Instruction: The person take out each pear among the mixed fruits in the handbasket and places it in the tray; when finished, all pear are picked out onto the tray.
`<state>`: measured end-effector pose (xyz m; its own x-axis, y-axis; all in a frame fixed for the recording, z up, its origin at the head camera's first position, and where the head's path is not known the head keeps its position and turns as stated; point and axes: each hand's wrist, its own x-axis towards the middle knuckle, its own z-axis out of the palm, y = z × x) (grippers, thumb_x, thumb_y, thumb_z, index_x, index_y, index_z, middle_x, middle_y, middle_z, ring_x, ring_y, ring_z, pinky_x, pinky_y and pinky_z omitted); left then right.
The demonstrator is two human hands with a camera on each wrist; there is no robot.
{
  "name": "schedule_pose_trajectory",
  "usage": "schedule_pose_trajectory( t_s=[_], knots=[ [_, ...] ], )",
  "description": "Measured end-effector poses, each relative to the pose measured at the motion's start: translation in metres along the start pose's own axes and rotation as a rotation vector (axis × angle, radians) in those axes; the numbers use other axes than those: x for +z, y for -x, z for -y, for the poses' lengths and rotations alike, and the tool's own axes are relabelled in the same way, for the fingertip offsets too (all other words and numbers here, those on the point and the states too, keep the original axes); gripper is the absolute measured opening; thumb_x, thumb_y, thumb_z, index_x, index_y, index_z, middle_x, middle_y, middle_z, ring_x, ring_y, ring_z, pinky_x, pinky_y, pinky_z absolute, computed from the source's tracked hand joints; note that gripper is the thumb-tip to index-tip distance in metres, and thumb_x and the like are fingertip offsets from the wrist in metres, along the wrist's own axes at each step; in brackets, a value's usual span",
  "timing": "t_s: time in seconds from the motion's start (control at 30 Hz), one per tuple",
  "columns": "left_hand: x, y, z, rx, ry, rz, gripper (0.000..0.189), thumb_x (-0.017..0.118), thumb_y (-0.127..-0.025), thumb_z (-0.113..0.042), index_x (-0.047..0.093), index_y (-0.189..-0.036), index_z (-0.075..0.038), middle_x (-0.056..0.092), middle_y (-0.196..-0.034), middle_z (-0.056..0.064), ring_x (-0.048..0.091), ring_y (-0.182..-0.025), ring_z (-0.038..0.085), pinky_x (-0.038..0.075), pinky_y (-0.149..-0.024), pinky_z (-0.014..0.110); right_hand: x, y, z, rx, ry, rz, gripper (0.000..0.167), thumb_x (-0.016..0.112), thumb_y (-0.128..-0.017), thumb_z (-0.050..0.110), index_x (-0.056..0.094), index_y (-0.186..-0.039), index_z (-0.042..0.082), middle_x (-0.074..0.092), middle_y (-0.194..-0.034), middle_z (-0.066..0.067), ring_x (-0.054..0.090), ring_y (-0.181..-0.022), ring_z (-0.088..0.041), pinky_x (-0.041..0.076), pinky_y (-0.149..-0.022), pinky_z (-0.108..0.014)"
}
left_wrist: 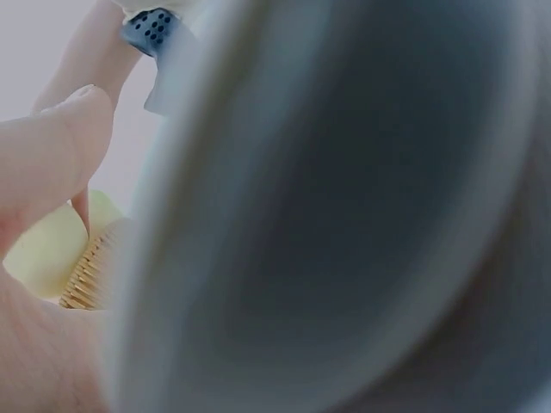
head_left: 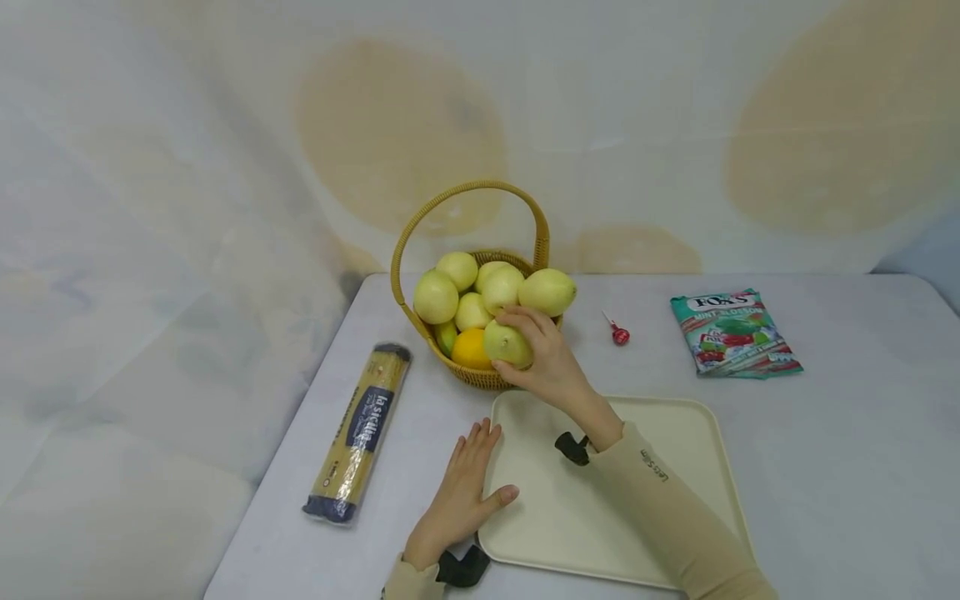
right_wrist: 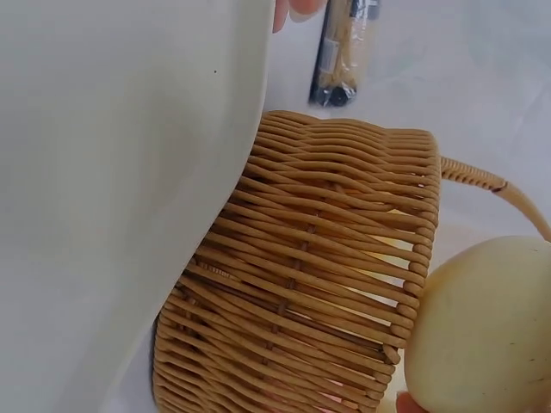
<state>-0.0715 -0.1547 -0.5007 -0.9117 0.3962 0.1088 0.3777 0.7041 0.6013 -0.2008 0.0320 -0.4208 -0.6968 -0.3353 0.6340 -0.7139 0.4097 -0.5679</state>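
A round, pale yellow-green fruit is in my right hand, thumb below and fingers over its top, at the front right rim of the wicker basket. In the right wrist view the fruit shows large beside the basket's woven wall. Several similar fruits and one orange-yellow fruit fill the basket. My left hand lies with fingers extended at the left edge of the cream tray, thumb over its rim. A blurred pale edge covers much of the left wrist view.
A pack of spaghetti lies left of the tray. Right of the basket are a red lollipop and a green candy bag. The basket's tall handle arches above the fruit. My right forearm crosses the tray.
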Motion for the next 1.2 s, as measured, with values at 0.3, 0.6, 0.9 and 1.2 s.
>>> schedule_pose_trajectory(
  t_s=[0.3, 0.6, 0.9, 1.2],
  knots=[
    [-0.001, -0.001, 0.001, 0.002, -0.029, -0.015, 0.089, 0.042, -0.093, -0.066, 0.029, -0.150, 0.001, 0.024, -0.157, 0.026, 0.021, -0.147, 0.042, 0.015, -0.117, 0.061, -0.007, 0.014, 0.006, 0.051, -0.120, -0.003, 0.056, 0.081, -0.075, 0.008, 0.056, -0.125, 0.003, 0.055, -0.134, -0.017, 0.049, -0.128, -0.031, 0.042, -0.110, -0.051],
    [0.000, -0.002, 0.001, -0.031, -0.015, 0.008, 0.096, 0.040, -0.092, -0.069, 0.022, -0.151, 0.005, 0.020, -0.159, 0.023, 0.017, -0.149, 0.038, 0.010, -0.121, 0.056, -0.008, 0.030, 0.008, 0.064, -0.160, -0.008, 0.058, 0.080, -0.073, 0.004, 0.055, -0.126, 0.002, 0.055, -0.133, -0.018, 0.052, -0.124, -0.035, 0.046, -0.105, -0.054],
    [0.000, -0.001, -0.001, -0.056, -0.017, 0.016, 0.093, 0.051, -0.093, -0.058, 0.019, -0.151, 0.006, 0.019, -0.160, 0.023, 0.018, -0.149, 0.037, 0.011, -0.121, 0.055, -0.005, 0.045, 0.006, 0.051, -0.185, -0.042, 0.059, 0.082, -0.071, 0.001, 0.056, -0.125, 0.003, 0.057, -0.131, -0.015, 0.053, -0.120, -0.030, 0.047, -0.104, -0.051],
    [0.001, -0.003, -0.001, -0.067, -0.059, 0.015, 0.091, 0.054, -0.092, -0.055, 0.022, -0.150, 0.007, 0.024, -0.158, 0.022, 0.018, -0.149, 0.036, 0.014, -0.122, 0.054, 0.000, 0.063, 0.003, 0.078, -0.225, 0.018, 0.059, 0.082, -0.072, 0.002, 0.057, -0.125, 0.005, 0.058, -0.130, -0.014, 0.053, -0.123, -0.030, 0.046, -0.107, -0.035]
  ],
)
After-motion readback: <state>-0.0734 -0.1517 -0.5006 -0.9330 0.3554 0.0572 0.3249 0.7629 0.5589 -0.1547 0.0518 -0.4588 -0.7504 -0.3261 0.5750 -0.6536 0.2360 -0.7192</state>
